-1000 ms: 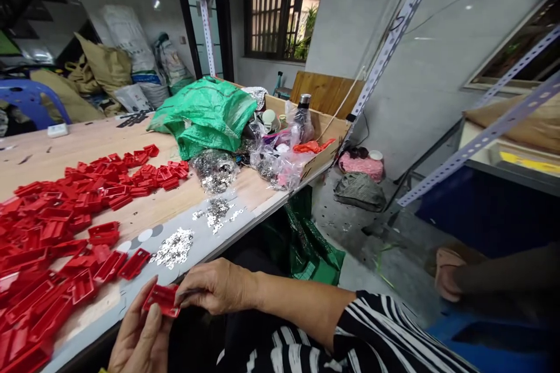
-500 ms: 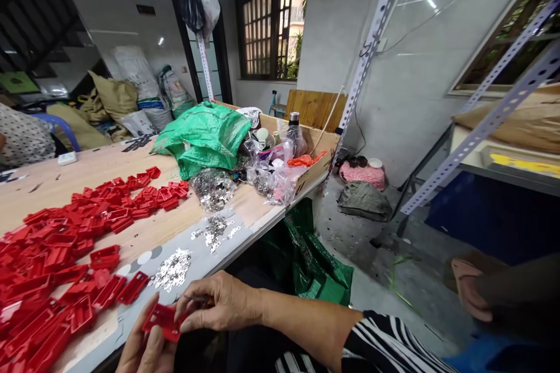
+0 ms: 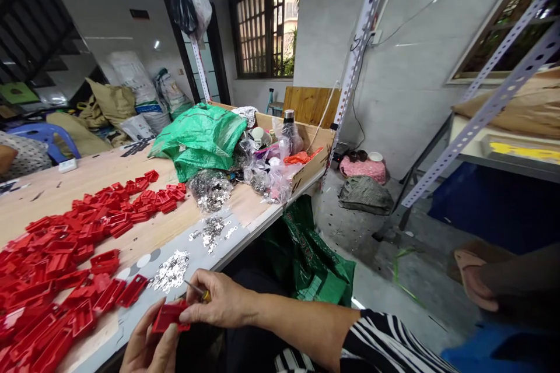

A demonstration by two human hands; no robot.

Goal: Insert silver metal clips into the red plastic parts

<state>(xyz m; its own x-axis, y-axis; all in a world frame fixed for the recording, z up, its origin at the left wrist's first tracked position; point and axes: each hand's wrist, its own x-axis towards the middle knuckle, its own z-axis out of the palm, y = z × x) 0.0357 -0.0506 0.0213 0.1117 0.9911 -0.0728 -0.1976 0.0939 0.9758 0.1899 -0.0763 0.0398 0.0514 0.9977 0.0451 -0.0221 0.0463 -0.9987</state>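
Your left hand [image 3: 146, 347] grips the red plastic clip [image 3: 168, 316]; your right hand [image 3: 221, 303], pinching a small screwdriver [image 3: 198, 291], works on it.

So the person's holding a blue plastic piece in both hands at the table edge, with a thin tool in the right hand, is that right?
Not quite: the plastic piece is red, not blue, matching the red pieces spread over the table. The head view shows it held between the left hand and the right hand, with the thin tool in the right.
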